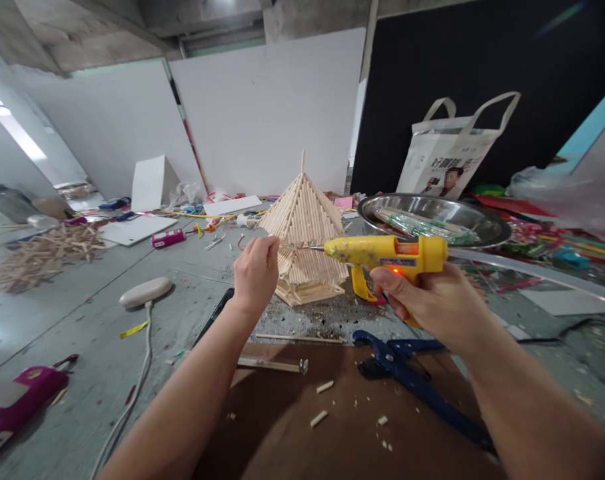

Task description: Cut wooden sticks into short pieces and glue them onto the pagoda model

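A small house of wooden sticks with a pointed roof stands on the grey floor ahead of me. My right hand grips a yellow hot glue gun, its red light on and its nozzle aimed left at the house's eave. My left hand is closed in a pinch at that same spot, fingertips right by the nozzle; what it pinches is too small to make out.
Blue cutters and loose sticks lie on a brown board below my arms. A steel bowl and a white tote bag are at the right. A stick pile, a white cable and pink tools lie at the left.
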A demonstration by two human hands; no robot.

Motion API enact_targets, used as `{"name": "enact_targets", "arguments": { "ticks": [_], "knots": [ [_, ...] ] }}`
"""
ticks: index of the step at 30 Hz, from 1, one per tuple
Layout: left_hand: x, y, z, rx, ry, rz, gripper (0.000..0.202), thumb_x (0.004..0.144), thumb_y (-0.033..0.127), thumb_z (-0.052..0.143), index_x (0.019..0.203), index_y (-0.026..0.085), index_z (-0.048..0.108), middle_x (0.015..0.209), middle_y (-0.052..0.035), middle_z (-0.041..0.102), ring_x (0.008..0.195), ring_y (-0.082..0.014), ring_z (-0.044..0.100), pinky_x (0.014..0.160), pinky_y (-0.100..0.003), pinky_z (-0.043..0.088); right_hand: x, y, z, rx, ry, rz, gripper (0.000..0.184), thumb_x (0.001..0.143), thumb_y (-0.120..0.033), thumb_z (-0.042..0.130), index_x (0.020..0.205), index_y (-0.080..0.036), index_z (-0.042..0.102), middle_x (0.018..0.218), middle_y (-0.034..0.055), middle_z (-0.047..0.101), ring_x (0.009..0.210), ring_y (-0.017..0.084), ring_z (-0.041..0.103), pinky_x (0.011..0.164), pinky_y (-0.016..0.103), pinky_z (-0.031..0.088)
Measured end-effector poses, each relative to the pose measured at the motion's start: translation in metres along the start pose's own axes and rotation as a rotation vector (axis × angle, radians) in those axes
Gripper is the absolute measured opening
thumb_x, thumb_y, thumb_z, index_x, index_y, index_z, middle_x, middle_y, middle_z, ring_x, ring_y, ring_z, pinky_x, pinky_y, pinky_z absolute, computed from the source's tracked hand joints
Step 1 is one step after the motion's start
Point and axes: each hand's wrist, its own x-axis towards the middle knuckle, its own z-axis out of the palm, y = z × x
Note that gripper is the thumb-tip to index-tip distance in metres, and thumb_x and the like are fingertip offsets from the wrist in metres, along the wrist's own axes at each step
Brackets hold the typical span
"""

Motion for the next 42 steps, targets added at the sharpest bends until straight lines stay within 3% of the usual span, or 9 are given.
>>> {"name": "enact_targets", "arguments": {
  "ticks": [25,42],
  "knots": [
    [0.005,0.0,-0.004,0.08,-0.108,0.051,0.021,0.08,0.018,0.037,0.078,0.015,0.058,0.064,-0.0011,0.055,0.061,-0.0099,0.048,0.057,-0.021,0.035,-0.002,-0.012,0.0,0.08,-0.032,0.01,0.035,0.068,-0.051,0.051,0.058,-0.018,0.049,0.037,-0.0059,0.04,0.032,0.005,0.036,0.033,0.02,0.033],
    [0.004,-0.007,-0.002,0.11,-0.116,0.119,0.022,0.077,0.012,0.035,0.078,0.017,0.056,0.069,-0.0024,0.055,0.063,-0.0105,0.047,0.055,-0.02,0.035,-0.001,-0.002,0.002,0.074,-0.022,-0.041,0.028,0.069,-0.045,0.052,0.062,-0.019,0.052,0.037,-0.0056,0.042,0.032,0.007,0.038,0.033,0.021,0.034]
  ]
}}
